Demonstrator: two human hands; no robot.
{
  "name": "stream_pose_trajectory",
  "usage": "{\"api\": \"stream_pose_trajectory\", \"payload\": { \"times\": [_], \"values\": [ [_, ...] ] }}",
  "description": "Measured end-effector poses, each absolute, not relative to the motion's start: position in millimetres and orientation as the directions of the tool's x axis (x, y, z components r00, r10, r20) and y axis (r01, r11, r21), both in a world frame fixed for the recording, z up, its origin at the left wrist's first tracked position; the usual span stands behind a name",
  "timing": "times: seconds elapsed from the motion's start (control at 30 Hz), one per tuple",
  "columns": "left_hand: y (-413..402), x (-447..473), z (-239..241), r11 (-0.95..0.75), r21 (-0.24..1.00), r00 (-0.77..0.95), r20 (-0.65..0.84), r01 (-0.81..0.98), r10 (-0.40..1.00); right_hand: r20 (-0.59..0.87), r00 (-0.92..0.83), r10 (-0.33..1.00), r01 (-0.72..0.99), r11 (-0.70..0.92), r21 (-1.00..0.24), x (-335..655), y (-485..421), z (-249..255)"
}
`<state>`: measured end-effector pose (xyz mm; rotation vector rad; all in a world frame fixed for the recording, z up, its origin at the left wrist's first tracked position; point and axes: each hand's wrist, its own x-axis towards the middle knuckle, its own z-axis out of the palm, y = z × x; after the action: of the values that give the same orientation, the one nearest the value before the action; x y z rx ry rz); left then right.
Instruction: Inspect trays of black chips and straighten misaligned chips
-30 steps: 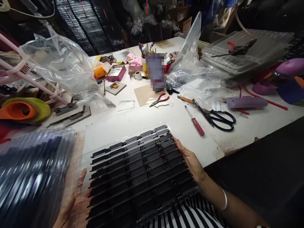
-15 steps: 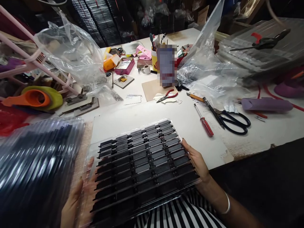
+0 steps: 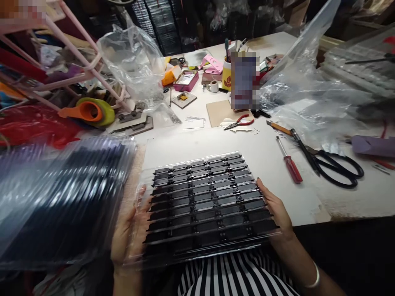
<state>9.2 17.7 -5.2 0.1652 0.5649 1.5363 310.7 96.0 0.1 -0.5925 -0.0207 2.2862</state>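
Between my two hands is a clear plastic tray (image 3: 210, 197) filled with rows of black comb-edged parts, tilted over my lap at the table's near edge. My left hand (image 3: 128, 230) grips its left side, the fingers showing through the clear plastic underneath. On the right edge, my right hand (image 3: 277, 209) is closed, with the thumb at the rim and the other fingers hidden below. A tall stack of similar clear trays (image 3: 68, 201) with dark contents stands just left of my left hand, partly blurred.
On the white table (image 3: 173, 144) lie a red-handled screwdriver (image 3: 291, 164), large black scissors (image 3: 336, 166), a utility knife (image 3: 279, 127) and red pliers (image 3: 240, 122). Behind are a yellow cup (image 3: 227, 76), a tape roll (image 3: 212, 86) and plastic bags (image 3: 132, 61). A pink rack (image 3: 92, 65) stands left.
My view has swung left, so the table's things sit further right. The tray has tipped to a flatter angle, with both hands still on its sides.
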Motion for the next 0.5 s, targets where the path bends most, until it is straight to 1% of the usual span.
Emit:
{"api": "stream_pose_trajectory", "payload": {
  "times": [0.13, 0.23, 0.37, 0.5],
  "values": [
    [18, 9, -3, 0.054, 0.531, -0.148, -0.332, -0.846, 0.932, -0.379, -0.615, 0.691, -0.669, -0.712, -0.213, 315, 95, -7],
    [18, 8, 0, 0.084, 0.510, -0.129, -0.368, -0.856, 0.921, -0.331, -0.596, 0.732, -0.697, -0.676, -0.240, 315, 92, -10],
    [19, 6, 2, 0.076, 0.487, -0.108, -0.339, -0.870, 0.934, -0.313, -0.565, 0.764, -0.727, -0.640, -0.250, 311, 85, -10],
    [18, 5, 0, 0.071, 0.485, -0.089, -0.299, -0.872, 0.950, -0.342, -0.565, 0.751, -0.733, -0.647, -0.210, 309, 83, -9]
  ]
}}
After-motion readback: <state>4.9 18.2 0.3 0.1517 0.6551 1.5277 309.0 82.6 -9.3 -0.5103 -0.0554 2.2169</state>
